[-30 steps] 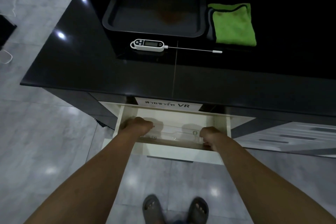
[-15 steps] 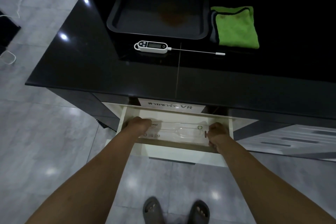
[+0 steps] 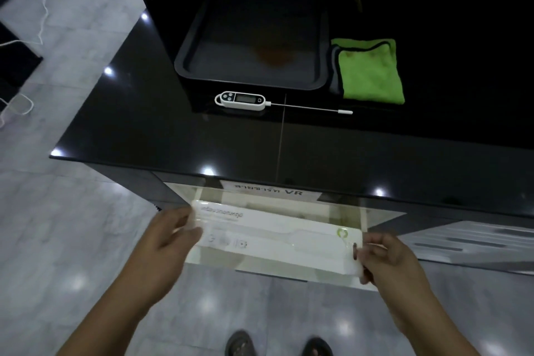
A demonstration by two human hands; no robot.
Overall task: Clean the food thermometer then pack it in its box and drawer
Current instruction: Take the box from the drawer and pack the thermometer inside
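Fingers (image 3: 185, 228) of the left hand (image 3: 161, 251) are clamped on the left end of the box (image 3: 277, 235); right hand (image 3: 387, 260) pinches the right end, thumb on top. Both closed on it, nothing loose.

Change vs half a second ago: box was lying flat in the open drawer (image 3: 362, 220) with both hands just reaching its ends. Now it's lifted clear, held level above the drawer front. Drawer is open as before, and looks bare inside where I can see.

Box is long, flat, clear-fronted with a white insert, some print and a green logo at the right end. Looks empty, though blur makes that uncertain.

Food thermometer (image 3: 241, 100) hasn't moved: lies on the black tabletop (image 3: 144, 130), white body to the left, thin probe running right to a white tip cap. Just in front of the dark tray (image 3: 185, 66), well apart from the hands. Folded green cloth (image 3: 371, 72) sits right of the tray, near the probe tip.

My read: box retrieval is done, cleaning hasn't started. Cloth looks untouched. Next likely step is parking the box on the tabletop to free the hands for wiping the probe. Watch the probe: thin, could roll or catch on the cloth.
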